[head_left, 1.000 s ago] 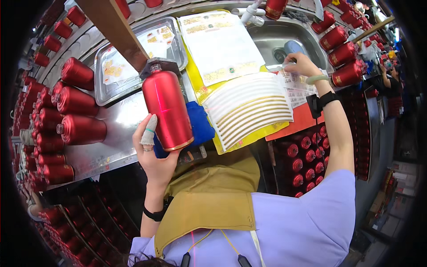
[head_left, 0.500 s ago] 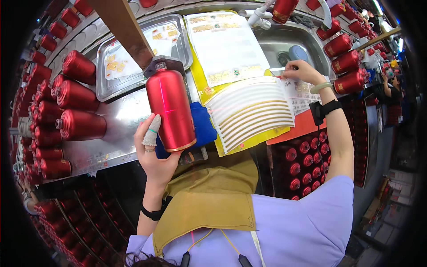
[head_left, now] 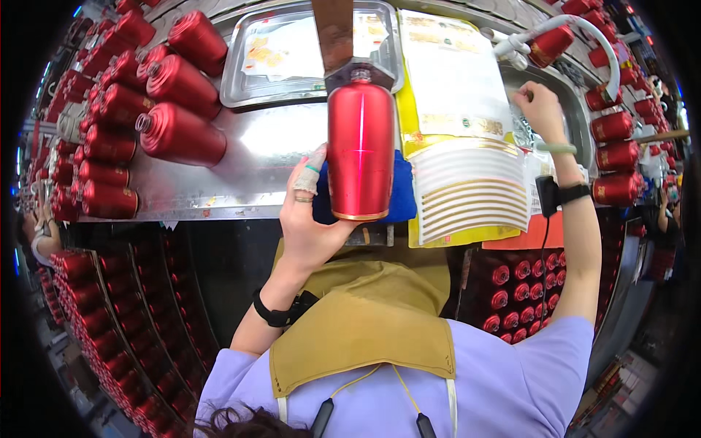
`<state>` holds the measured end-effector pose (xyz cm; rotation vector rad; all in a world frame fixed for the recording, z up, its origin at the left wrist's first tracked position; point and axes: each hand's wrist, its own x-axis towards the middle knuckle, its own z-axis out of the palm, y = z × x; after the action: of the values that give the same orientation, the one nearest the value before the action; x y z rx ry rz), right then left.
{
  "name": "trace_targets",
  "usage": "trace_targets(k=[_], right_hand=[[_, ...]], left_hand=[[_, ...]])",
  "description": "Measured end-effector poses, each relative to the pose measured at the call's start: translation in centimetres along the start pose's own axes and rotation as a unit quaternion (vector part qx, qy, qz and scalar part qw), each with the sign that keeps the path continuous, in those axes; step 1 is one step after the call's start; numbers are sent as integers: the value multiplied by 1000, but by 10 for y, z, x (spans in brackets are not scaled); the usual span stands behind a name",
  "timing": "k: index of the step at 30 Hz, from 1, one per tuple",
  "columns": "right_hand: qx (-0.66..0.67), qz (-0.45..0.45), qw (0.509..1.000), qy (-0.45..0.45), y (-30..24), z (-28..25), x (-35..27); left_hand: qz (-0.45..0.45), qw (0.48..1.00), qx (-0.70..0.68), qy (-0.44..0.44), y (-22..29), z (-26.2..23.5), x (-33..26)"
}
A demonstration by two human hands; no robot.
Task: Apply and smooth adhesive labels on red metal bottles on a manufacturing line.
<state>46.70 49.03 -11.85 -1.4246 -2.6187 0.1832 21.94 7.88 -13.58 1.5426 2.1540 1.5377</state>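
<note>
A glossy red bottle (head_left: pixel 360 153) lies with its neck pointing away from me, against a dark block at the end of a wooden bar (head_left: pixel 334 33). My left hand (head_left: pixel 310 219) is closed round its lower left side, thumb by the base; one finger wears a whitish wrap. Under the bottle shows a blue cloth (head_left: pixel 401 191). My right hand (head_left: pixel 542 115) is raised at the near edge of the metal sink (head_left: pixel 577 109), fingertips pinched together; whatever they may hold is too small to make out. Just left of it lies a white sheet of curved gold strips (head_left: pixel 475 193).
Several red bottles (head_left: pixel 182 135) stand on the metal table at left, with more in racks below. A metal tray (head_left: pixel 234 91) holds printed sheets. Beyond the strips lies a white sheet with gold prints (head_left: pixel 456 80) on yellow backing. A white faucet (head_left: pixel 511 47) arches over the sink.
The whole view has shifted, bringing the bottle toward the middle. My right hand has moved a little farther away, toward the sink. My left hand keeps its grip on the bottle.
</note>
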Motion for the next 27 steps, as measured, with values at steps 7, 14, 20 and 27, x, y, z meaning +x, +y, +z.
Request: trace_targets(k=[7, 14, 20, 27], right_hand=[[342, -125, 928, -77, -193, -72, -101], [457, -90, 869, -171, -245, -29, -104], [499, -62, 864, -36, -253, -5, -106], [629, 35, 773, -69, -256, 24, -107]], left_hand=[[-27, 999, -18, -27, 5, -2, 0], [-146, 969, -183, -74, 3, -8, 36], [-282, 862, -411, -94, 13, 0, 62], [-280, 869, -399, -82, 13, 7, 58]])
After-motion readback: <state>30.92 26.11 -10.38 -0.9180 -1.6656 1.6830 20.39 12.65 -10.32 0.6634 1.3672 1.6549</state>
